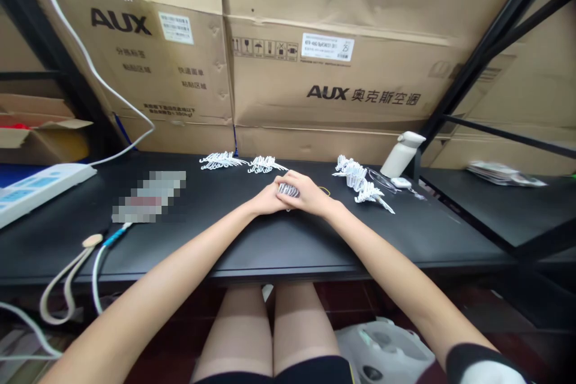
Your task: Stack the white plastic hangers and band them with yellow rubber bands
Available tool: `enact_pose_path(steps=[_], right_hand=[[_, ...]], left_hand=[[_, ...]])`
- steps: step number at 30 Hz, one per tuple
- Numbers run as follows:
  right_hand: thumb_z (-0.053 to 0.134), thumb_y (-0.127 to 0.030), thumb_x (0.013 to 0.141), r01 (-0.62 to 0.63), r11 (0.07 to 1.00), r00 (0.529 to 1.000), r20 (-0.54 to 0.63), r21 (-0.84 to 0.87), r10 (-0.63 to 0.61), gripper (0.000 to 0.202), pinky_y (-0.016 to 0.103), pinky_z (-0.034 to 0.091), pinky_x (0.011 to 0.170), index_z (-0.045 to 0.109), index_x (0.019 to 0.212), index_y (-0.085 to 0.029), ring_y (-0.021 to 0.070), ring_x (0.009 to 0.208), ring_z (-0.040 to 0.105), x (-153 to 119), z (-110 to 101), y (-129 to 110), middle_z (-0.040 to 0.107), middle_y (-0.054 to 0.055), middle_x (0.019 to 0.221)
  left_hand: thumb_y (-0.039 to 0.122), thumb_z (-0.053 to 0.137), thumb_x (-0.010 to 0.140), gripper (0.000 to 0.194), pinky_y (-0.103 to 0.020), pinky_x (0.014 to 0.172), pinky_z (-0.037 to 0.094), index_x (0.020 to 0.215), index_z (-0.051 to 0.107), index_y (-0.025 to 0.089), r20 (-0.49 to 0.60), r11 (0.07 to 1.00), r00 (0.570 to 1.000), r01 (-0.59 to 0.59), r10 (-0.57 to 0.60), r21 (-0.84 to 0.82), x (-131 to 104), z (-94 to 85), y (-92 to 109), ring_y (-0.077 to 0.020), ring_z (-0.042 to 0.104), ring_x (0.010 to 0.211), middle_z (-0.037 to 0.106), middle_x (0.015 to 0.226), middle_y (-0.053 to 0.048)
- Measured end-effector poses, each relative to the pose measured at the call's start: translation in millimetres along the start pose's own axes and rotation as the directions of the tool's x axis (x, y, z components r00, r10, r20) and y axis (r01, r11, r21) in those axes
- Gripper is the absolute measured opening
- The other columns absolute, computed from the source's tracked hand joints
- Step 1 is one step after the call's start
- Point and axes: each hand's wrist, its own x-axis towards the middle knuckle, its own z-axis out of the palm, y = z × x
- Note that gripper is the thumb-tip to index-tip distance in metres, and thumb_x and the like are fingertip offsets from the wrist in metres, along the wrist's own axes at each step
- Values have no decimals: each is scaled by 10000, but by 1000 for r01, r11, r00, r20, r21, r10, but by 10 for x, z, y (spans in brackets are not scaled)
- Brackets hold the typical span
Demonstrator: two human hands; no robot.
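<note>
In the head view, the left hand (269, 198) and the right hand (306, 193) meet above the near middle of the black worktop (288, 246), holding a small bundle of white wire pieces (288, 190) between them. The left grip is curled against the bundle from the left side. The right grip is closed over it from the right, with its fingers reaching across to the left hand. The bundle's ridged, striped side shows between the fingers; the rest is covered.

Behind the hands and to their left, 2 clusters of similar white pieces, the left cluster (221, 160) and the middle cluster (266, 164), lie near the back edge. To the right of the hands, a longer row of white pieces (355, 177) runs diagonally towards the front. A thin yellow loop (324, 191) lies just beside the right hand.

Near the row's far end side, a white bottle (402, 156) stands close to a black metal post, with a small white object (400, 183) and a thin cable in front of it. On the left lie a white power strip (45, 187), a pixelated item (150, 197) joined to a white cable, and a beige strap (69, 291) hanging over the front edge. Cardboard (324, 96) printed "AUX" rises behind.
</note>
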Motion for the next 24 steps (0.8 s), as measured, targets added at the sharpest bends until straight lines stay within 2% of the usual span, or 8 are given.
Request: enact_pose_path(steps=[5, 7, 9, 14, 19, 21, 24], right_hand=[[544, -246, 837, -23, 999, 997, 77, 23, 21, 223, 330, 448, 776, 625, 1037, -194, 188, 827, 556, 13, -95, 21, 562, 79, 970], [546, -240, 835, -32, 999, 997, 72, 35, 29, 222, 321, 447, 762, 632, 1033, -192, 183, 814, 559, -11, -135, 47, 573, 76, 958], [564, -257, 825, -51, 998, 997, 66, 24, 50, 216, 309, 444, 752, 640, 1017, -192, 181, 812, 566, -34, -168, 76, 584, 72, 945], [586, -288, 806, -87, 993, 988, 118, -80, 96, 245, 292, 437, 760, 634, 1020, -179, 183, 850, 579, -42, -201, 81, 605, 71, 959], [666, -284, 714, -132, 975, 977, 144, -181, 159, 355, 282, 432, 735, 608, 1051, -189, 187, 857, 578, -45, -174, 6, 596, 67, 1008], [666, -272, 701, -148, 976, 979, 117, -159, 167, 327, 283, 432, 735, 610, 1013, -189, 186, 854, 578, -53, -156, 3, 603, 57, 995], [644, -273, 714, -160, 987, 986, 36, -13, 160, 290, 290, 438, 765, 601, 985, -178, 183, 866, 582, -60, -131, 49, 623, 48, 971]], left_hand=[[281, 786, 581, 542, -317, 823, 477, 1064, 583, 143, 159, 994, 984, 94, -84, -55, 4, -143, 13, -223, 606, 947, 659, 987, -68], [284, 778, 603, 598, -332, 910, 437, 1143, 557, 156, 217, 993, 974, 88, -68, -83, 4, -207, -12, -223, 581, 1041, 644, 1084, -77], [293, 759, 637, 560, -344, 959, 403, 1143, 567, 154, 255, 992, 966, 74, -47, -98, 9, -249, -51, -223, 562, 1091, 635, 1128, -86], [327, 716, 695, 447, -356, 970, 390, 1088, 614, 138, 262, 998, 965, 21, -6, -52, 25, -245, -129, -231, 573, 1074, 651, 1118, -84], [309, 718, 689, 383, -343, 932, 414, 1018, 641, 127, 266, 1000, 964, -5, 4, 3, 23, -201, -121, -235, 601, 999, 678, 1041, -70], [303, 717, 689, 370, -346, 936, 414, 1007, 642, 130, 265, 1000, 964, 2, 0, -5, 18, -199, -108, -237, 602, 1001, 678, 1037, -68], [288, 728, 678, 420, -364, 965, 399, 1054, 617, 140, 244, 998, 969, 35, -23, -43, 11, -217, -100, -242, 582, 1060, 658, 1093, -79]])
